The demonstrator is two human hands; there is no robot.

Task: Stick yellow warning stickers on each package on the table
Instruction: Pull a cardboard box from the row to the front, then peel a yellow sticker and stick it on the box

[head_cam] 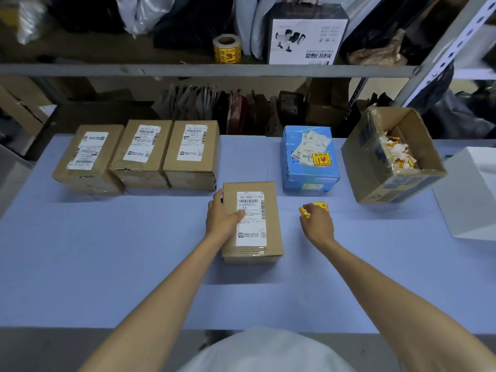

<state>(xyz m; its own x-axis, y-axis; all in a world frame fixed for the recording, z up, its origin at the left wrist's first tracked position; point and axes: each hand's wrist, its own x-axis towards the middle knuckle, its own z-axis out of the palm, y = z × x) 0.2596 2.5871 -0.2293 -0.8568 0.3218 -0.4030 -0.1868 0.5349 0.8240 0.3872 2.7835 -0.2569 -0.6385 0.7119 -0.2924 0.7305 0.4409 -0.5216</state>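
Note:
A brown cardboard package (257,237) with a white shipping label lies in the middle of the blue table (107,251). My left hand (221,214) grips its left side, thumb on the label. Just right of it, my right hand (316,224) pinches yellow warning stickers (318,206) low over the table. A row of three brown packages (141,154) with white labels stands at the back left. A blue package (308,159) at the back right carries a yellow warning sticker (320,159) on top.
An open cardboard box (394,157) with crumpled sticker backings stands tilted at the right, next to a white box (472,191). A roll of yellow stickers (227,48) sits on the shelf (188,69) behind the table, among bags and a printed carton.

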